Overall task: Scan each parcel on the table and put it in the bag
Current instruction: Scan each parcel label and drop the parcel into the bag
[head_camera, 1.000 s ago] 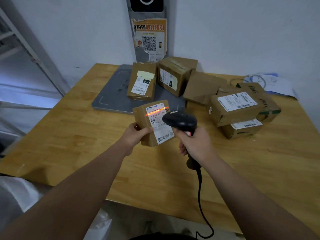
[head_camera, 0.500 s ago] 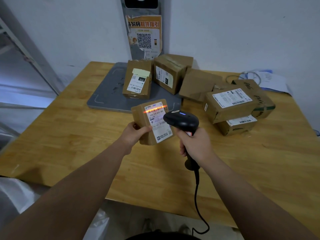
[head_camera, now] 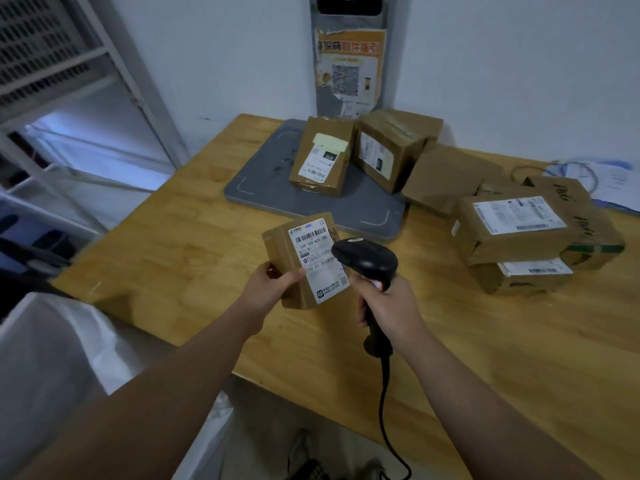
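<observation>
Both hands were busy: the left hand (head_camera: 273, 282) clamped thumb and fingers on a small cardboard parcel (head_camera: 294, 271), label turned toward the barcode scanner (head_camera: 367, 258) for reading; the right hand (head_camera: 388, 306) curled round its handle. That parcel hung above the table (head_camera: 173, 258) near its left edge, white bag (head_camera: 52, 358) just beyond, nothing between

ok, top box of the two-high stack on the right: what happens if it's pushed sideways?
Probably stiff: the top box has crisp cardboard edges. Low and wide, so likelier to slide than tip. It seems to overhang the lower box, so a push could drop it off.
</observation>
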The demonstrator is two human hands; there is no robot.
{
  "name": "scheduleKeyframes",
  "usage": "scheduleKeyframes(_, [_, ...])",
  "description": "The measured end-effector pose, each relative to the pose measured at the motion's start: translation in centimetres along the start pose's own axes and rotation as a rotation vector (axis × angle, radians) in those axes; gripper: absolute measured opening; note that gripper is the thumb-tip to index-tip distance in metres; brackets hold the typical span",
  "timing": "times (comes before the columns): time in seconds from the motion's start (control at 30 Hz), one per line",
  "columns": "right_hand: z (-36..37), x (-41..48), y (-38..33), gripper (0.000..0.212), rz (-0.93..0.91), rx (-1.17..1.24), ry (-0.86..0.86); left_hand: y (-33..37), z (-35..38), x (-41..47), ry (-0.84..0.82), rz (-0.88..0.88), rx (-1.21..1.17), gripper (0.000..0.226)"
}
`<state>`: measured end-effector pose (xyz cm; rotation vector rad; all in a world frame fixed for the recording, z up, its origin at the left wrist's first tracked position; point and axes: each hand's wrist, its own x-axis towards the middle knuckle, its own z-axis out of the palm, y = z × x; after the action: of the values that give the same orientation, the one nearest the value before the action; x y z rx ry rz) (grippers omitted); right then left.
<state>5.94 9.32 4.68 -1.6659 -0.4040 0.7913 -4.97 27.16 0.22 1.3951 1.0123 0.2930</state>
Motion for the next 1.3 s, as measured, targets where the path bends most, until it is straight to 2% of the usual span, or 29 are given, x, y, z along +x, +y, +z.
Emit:
scheduleKeyframes(0.13, [2.7, -0.5, 1.2, 0.028, -0.008, 0.006, -0.073, -1.5, -3.3, -2.5, 0.111, 0.017, -0.007, 0.076])
scheduleKeyframes(0.23, [5.3, -1.9, 2.2, 0.035, -0.062, 0.009, -0.149, -2.4, -6.5, -5.1, 0.201, 0.062, 0.02, 0.07])
scheduleKeyframes(0.3, [7.6, -3.2, 2.5, 0.029, -0.074, 0.042, -0.206, -3.0, -9.4, -6.8, 0.235, 0.106, 0.075, 0.07])
scheduleKeyframes(0.33, [8.9, -3.9, 2.7, 0.026, -0.061, 0.063, -0.224, -3.5, -11.2, -7.7, 0.24, 0.118, 0.092, 0.071])
scheduleKeyframes(0.47, [15.1, -6.8, 6.0, 0.042, 0.042, 0.044, -0.225, -6.3, -18.5, -11.7, 0.253, 0.13, 0.182, 0.072])
scheduleKeyframes(0.67, [25.4, -11.8, 13.0, 0.037, 0.038, -0.26, -0.222, -12.9, -28.8, -17.3, 0.221, 0.022, 0.219, 0.088])
scheduleKeyframes(0.77, [29.4, -14.0, 18.0, 0.041, 0.032, -0.595, -0.165, -16.3, -32.5, -19.2, 0.231, -0.036, 0.267, 0.083])
scheduleKeyframes(0.87, [31.6, -16.0, 21.6, 0.053, 0.093, -0.936, -0.068, -19.7, -34.8, -19.4, 0.203, -0.166, 0.352, 0.082])
scheduleKeyframes(0.93, [32.1, -17.0, 22.6, 0.05, 0.155, -0.902, -0.033, -21.5, -35.4, -18.9, 0.192, -0.252, 0.453, 0.091])
scheduleKeyframes(1.03, [32.5, -18.1, 23.8, 0.039, 0.226, -0.823, -0.049, -23.0, -35.7, -18.3, 0.143, -0.345, 0.725, 0.103])
scheduleKeyframes(1.17, [32.7, -19.8, 25.2, 0.03, 0.184, -0.743, 0.047, -24.5, -36.1, -16.8, -0.049, -0.343, 1.063, 0.109])
scheduleKeyframes(1.3, [33.0, -20.8, 25.8, 0.033, 0.187, -0.621, 0.202, -26.6, -35.0, -14.3, -0.257, -0.364, 1.259, 0.104])
